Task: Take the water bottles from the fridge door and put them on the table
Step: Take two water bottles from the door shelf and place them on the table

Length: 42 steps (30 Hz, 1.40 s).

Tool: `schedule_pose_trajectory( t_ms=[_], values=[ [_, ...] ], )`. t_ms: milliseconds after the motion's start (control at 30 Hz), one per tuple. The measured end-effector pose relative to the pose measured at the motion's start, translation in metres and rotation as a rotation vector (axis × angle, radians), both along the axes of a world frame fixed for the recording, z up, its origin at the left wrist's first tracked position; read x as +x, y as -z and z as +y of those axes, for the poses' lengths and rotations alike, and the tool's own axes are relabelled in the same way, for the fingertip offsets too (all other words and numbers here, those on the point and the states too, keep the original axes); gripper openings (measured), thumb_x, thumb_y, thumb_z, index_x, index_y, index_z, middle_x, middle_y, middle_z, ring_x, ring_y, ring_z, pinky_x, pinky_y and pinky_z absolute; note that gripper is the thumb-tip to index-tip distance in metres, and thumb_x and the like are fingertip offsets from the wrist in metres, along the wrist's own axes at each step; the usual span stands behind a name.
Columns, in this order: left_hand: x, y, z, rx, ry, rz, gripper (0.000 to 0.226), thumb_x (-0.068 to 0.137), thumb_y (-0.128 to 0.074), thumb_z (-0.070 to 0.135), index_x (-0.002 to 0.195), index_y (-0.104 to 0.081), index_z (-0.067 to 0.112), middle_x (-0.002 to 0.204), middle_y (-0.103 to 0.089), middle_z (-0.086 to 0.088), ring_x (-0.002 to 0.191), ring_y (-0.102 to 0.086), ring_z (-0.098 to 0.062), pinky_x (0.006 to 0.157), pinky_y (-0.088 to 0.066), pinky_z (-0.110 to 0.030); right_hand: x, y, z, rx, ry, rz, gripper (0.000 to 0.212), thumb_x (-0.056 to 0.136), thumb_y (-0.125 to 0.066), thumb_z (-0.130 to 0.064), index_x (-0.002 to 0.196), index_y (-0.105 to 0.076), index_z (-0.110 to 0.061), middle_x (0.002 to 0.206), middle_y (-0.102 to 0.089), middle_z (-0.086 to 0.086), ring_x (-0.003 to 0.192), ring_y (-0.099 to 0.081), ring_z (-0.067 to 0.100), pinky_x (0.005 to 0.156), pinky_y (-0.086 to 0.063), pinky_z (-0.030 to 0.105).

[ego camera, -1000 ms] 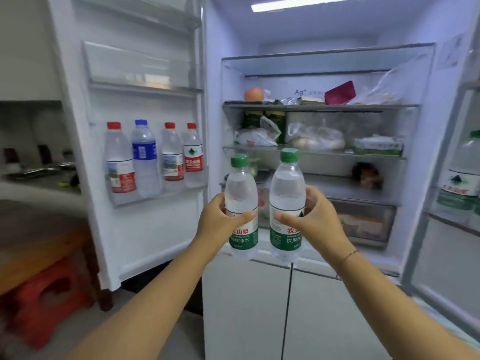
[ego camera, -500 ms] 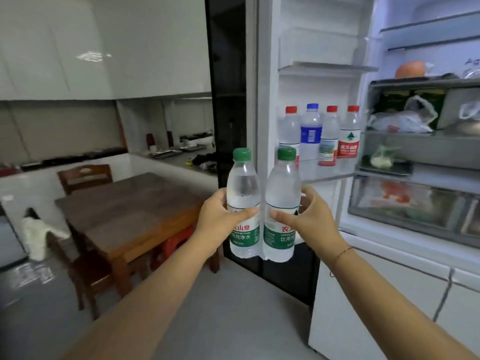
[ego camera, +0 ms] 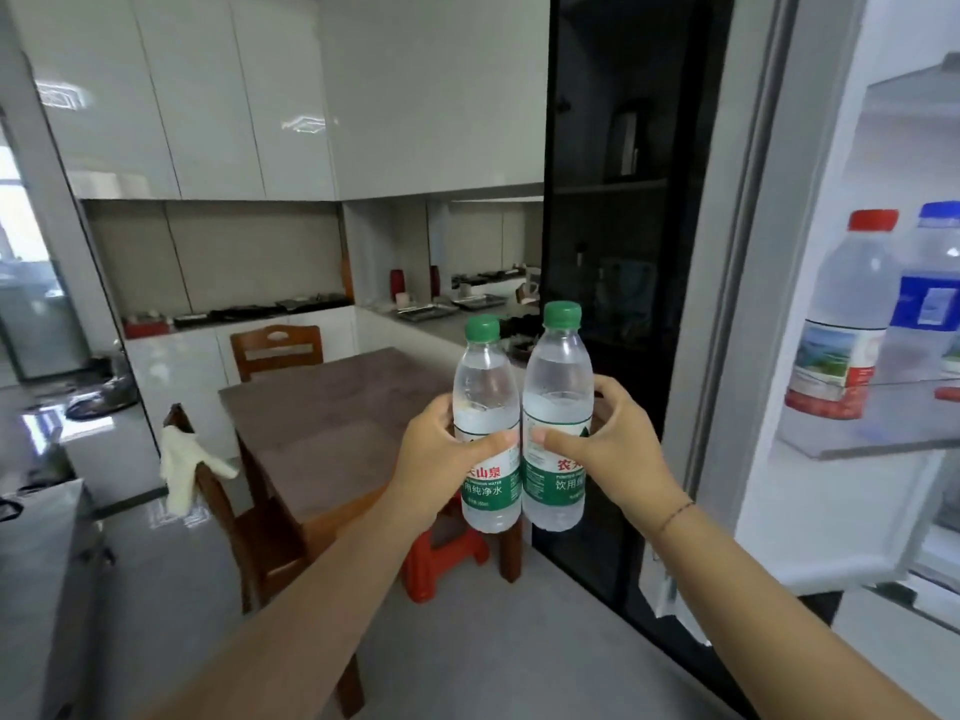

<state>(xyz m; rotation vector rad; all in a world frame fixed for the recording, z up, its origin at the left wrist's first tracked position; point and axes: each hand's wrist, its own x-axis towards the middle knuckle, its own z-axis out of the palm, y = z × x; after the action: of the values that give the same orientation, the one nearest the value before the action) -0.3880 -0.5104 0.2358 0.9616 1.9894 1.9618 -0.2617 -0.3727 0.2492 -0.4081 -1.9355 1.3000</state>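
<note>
The left hand (ego camera: pixel 441 459) grips a green-capped water bottle (ego camera: pixel 485 392), its fingers (ego camera: pixel 491 443) curled round the top of the label. The right hand (ego camera: pixel 618 454) grips a second green-capped bottle (ego camera: pixel 558 376) the same way. The two bottles are upright and touch side by side. Beyond and below the fingers stands the wooden table (ego camera: pixel 332 418). Well right of the fingers, a red-capped bottle (ego camera: pixel 847 324) and a blue-capped bottle (ego camera: pixel 930 293) stand on the fridge door shelf (ego camera: pixel 857 444).

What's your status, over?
Left hand grips left bottle; right hand grips right bottle. Both upright, side by side. Table ahead, no obstacle seen between.
</note>
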Motion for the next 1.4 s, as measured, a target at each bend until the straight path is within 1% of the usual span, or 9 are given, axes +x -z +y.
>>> schedule_pose_trajectory(
  t_ms=[167,267,333,467,667,833,1033,1233,1400],
  values=[
    [-0.076,0.003,0.025,-0.007,-0.044,-0.034,0.056,0.059,-0.088,0.027,0.109,-0.064,0.023,0.103,-0.074,0.005,0.094,-0.071,-0.012,0.083,-0.058,-0.039,-0.088,0.004,0.036,-0.025,-0.003,0.008,0.066,0.060,-0.088,-0.020,0.117,-0.055,-0.026,0.104,-0.066,-0.011,0.096,-0.064,0.006,0.079,-0.055,0.029],
    [-0.117,0.002,0.039,0.017,-0.073,-0.031,0.044,0.065,-0.086,0.015,0.102,-0.063,0.022,0.093,-0.073,0.008,0.083,-0.071,-0.004,0.065,-0.055,-0.016,-0.139,0.007,0.055,-0.033,0.003,0.015,0.066,0.060,-0.087,-0.018,0.118,-0.055,-0.025,0.105,-0.066,-0.010,0.096,-0.064,0.007,0.080,-0.056,0.031],
    [-0.142,0.002,0.047,0.044,-0.075,-0.055,0.041,0.068,-0.083,0.009,0.102,-0.063,0.019,0.088,-0.072,0.009,0.075,-0.070,0.000,0.057,-0.051,-0.010,-0.169,0.011,0.066,-0.050,0.005,0.019,0.066,0.060,-0.087,-0.016,0.117,-0.056,-0.024,0.106,-0.066,-0.008,0.095,-0.065,0.007,0.081,-0.056,0.033],
    [-0.199,0.011,0.065,0.071,-0.062,-0.125,0.043,0.070,-0.080,0.001,0.108,-0.062,0.011,0.093,-0.074,0.000,0.078,-0.073,-0.011,0.059,-0.053,-0.016,-0.230,0.019,0.090,-0.073,0.001,0.014,0.065,0.060,-0.087,-0.014,0.117,-0.055,-0.024,0.106,-0.066,-0.007,0.094,-0.065,0.009,0.080,-0.056,0.034],
    [-0.298,0.028,0.101,0.039,-0.050,-0.093,0.038,0.073,-0.077,0.001,0.106,-0.062,0.009,0.087,-0.072,0.004,0.070,-0.071,-0.002,0.055,-0.051,-0.012,-0.327,0.034,0.130,-0.075,0.034,-0.003,0.072,0.057,-0.088,-0.020,0.121,-0.055,-0.023,0.111,-0.066,-0.004,0.098,-0.065,0.014,0.082,-0.057,0.038],
    [-0.395,0.034,0.138,-0.045,-0.055,-0.022,0.047,0.068,-0.084,0.021,0.108,-0.061,0.019,0.099,-0.073,0.005,0.090,-0.071,-0.010,0.076,-0.058,-0.030,-0.405,0.035,0.160,-0.107,0.035,0.017,0.070,0.061,-0.087,-0.012,0.122,-0.054,-0.021,0.105,-0.064,-0.010,0.097,-0.063,0.008,0.074,-0.053,0.026],
    [-0.482,0.040,0.194,-0.100,-0.051,-0.009,0.052,0.063,-0.086,0.027,0.107,-0.059,0.020,0.096,-0.071,0.005,0.087,-0.069,-0.007,0.070,-0.055,-0.024,-0.482,0.043,0.208,-0.135,0.055,0.003,0.072,0.061,-0.086,-0.013,0.123,-0.051,-0.020,0.102,-0.061,-0.012,0.092,-0.059,0.002,0.069,-0.049,0.019],
    [-0.560,0.066,0.263,-0.123,-0.046,-0.028,0.049,0.061,-0.087,0.027,0.104,-0.062,0.019,0.093,-0.074,0.003,0.085,-0.072,-0.009,0.071,-0.058,-0.027,-0.560,0.060,0.280,-0.137,0.053,-0.035,0.070,0.060,-0.087,-0.013,0.120,-0.051,-0.022,0.105,-0.063,-0.008,0.097,-0.061,0.010,0.078,-0.053,0.030],
    [-0.622,0.091,0.324,-0.123,-0.056,-0.069,0.057,0.061,-0.087,0.030,0.108,-0.060,0.013,0.096,-0.073,-0.003,0.087,-0.072,-0.014,0.067,-0.057,-0.023,-0.625,0.077,0.348,-0.158,0.006,-0.039,0.067,0.059,-0.086,-0.006,0.113,-0.050,-0.022,0.103,-0.061,-0.008,0.096,-0.060,0.011,0.073,-0.050,0.027]
  ],
)
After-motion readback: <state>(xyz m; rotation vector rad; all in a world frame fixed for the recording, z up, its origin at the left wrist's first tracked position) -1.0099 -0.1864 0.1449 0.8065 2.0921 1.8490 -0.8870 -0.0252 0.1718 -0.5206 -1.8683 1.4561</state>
